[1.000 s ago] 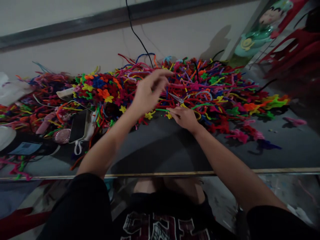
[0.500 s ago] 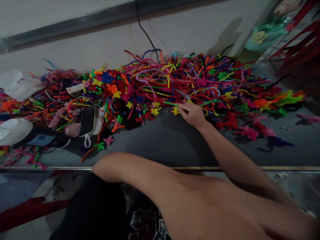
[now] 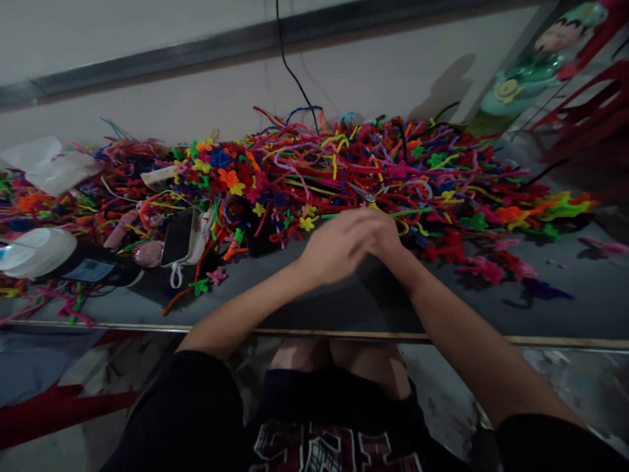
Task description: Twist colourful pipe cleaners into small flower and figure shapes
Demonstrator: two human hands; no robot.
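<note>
My left hand (image 3: 337, 248) and my right hand (image 3: 386, 236) meet over the front edge of the pile of colourful fuzzy stems (image 3: 314, 154). A green fuzzy stem (image 3: 413, 212) passes behind the hands, its ends showing on both sides. My right hand's fingers are pressed together around something hidden by my left hand. Motion smears the left fingers, which lie across the right ones. Just beyond the hands, scissors (image 3: 363, 193) with a yellow handle rest on the pile.
On the left are a phone (image 3: 179, 236), a pink brush (image 3: 148, 254), a dark container with a white lid (image 3: 42, 252) and a plastic bag (image 3: 61, 172). Fuzzy flowers (image 3: 484, 269) lie on the right. The table's front edge (image 3: 344, 334) crosses below my forearms.
My left hand has come up from the lower right to meet my right hand. The view has shifted slightly, and my lap now shows below the table edge.
</note>
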